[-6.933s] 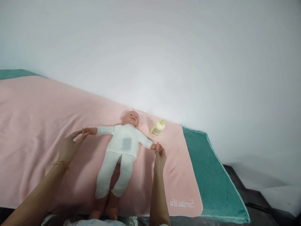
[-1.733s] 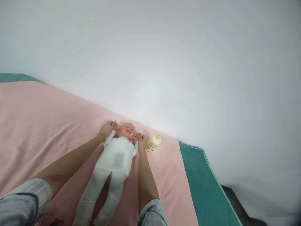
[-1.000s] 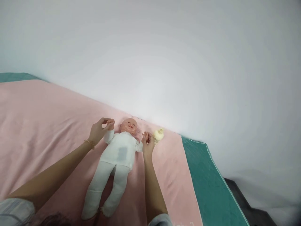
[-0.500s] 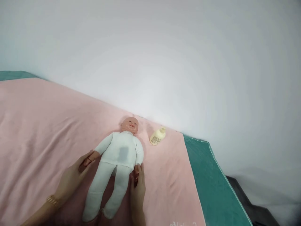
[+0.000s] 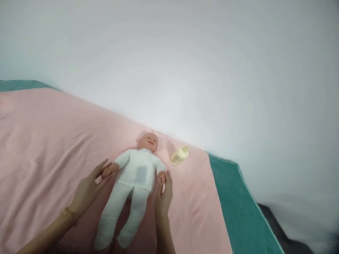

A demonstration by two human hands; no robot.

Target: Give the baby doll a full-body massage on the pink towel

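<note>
A baby doll (image 5: 132, 187) in a white fabric body lies on its back on a pink sheet (image 5: 193, 218), its head towards the wall. A grey patch (image 5: 141, 174) marks its belly. My left hand (image 5: 88, 188), with a gold bracelet (image 5: 68, 213) at the wrist, has thumb and fingers around the doll's hand on the left. My right hand (image 5: 164, 197) holds the doll's other hand between thumb and fingers. Both doll arms are bent slightly outward from the body.
A pale yellow bottle (image 5: 179, 156) stands tilted in view beside the doll's head. A green cover (image 5: 238, 197) shows past the pink sheet on the right. A white wall (image 5: 169, 63) rises behind, and a dark object (image 5: 280, 229) sits beyond the right edge.
Both my hands have moved up towards the doll's head, raising the doll's hands and bending its arms. The view has shifted slightly.
</note>
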